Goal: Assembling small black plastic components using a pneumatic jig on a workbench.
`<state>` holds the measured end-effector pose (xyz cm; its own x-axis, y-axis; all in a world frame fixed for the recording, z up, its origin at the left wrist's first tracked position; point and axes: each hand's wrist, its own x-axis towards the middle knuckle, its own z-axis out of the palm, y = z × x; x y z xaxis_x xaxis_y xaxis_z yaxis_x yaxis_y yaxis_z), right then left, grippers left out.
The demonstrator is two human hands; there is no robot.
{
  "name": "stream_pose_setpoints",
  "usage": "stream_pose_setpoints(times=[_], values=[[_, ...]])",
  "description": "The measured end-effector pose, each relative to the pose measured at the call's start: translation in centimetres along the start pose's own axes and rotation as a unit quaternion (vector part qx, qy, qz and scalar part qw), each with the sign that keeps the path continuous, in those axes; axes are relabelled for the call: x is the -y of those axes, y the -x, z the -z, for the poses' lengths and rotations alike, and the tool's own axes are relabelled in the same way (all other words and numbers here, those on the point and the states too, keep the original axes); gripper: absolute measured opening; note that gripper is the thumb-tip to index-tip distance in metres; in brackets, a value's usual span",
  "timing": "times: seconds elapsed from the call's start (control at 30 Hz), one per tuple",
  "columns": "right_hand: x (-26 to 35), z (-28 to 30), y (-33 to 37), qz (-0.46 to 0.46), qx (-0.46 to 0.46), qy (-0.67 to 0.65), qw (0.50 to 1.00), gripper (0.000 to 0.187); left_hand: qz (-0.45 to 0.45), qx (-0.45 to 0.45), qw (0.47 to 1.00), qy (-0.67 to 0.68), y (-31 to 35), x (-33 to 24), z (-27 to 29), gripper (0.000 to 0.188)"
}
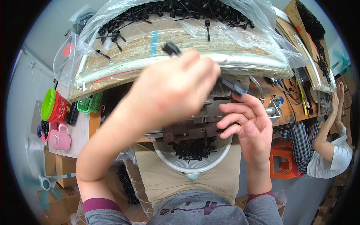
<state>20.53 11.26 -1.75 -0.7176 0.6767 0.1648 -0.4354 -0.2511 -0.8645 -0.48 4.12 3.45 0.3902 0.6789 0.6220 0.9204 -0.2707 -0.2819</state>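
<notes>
My left hand (176, 84) reaches across the middle, blurred by motion, its fingers closed. A small black plastic part (171, 48) juts out beyond its knuckles and appears to be held by it. My right hand (249, 125) is palm up with fingers apart, its uppermost fingertip against the end of a dark bar-shaped piece (230, 85). Between and below the hands sits a dark metal fixture (193, 129), partly covered by my left hand. A white basket (165, 161) holding many black parts (193, 150) is under the fixture, at my lap.
A plastic-lined tray (123, 75) heaped with black stemmed parts (168, 9) spans the far side. To the left stand a red-and-green tub (56, 105), a green basket (90, 103) and a pink mug (60, 137). At right are cables (300, 93), an orange stool (283, 159) and another person (328, 153).
</notes>
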Motion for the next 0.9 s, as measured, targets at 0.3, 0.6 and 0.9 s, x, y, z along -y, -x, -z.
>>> stream_pose_setpoints(times=[0.3,0.6,0.9], values=[[-1.2,1.7,2.9,0.001,0.014,0.054,0.998,0.041,0.125,-0.003,0.974,0.188,3.7,-4.6,1.5,0.038],[-4.4,1.7,3.4,0.191,0.165,0.618,0.744,0.025,0.521,-0.004,0.593,0.615,5.4,-7.5,4.4,0.039],[-4.0,0.3,2.5,0.19,0.173,0.726,0.638,0.023,0.558,-0.024,0.526,0.641,7.8,-9.3,3.2,0.04]])
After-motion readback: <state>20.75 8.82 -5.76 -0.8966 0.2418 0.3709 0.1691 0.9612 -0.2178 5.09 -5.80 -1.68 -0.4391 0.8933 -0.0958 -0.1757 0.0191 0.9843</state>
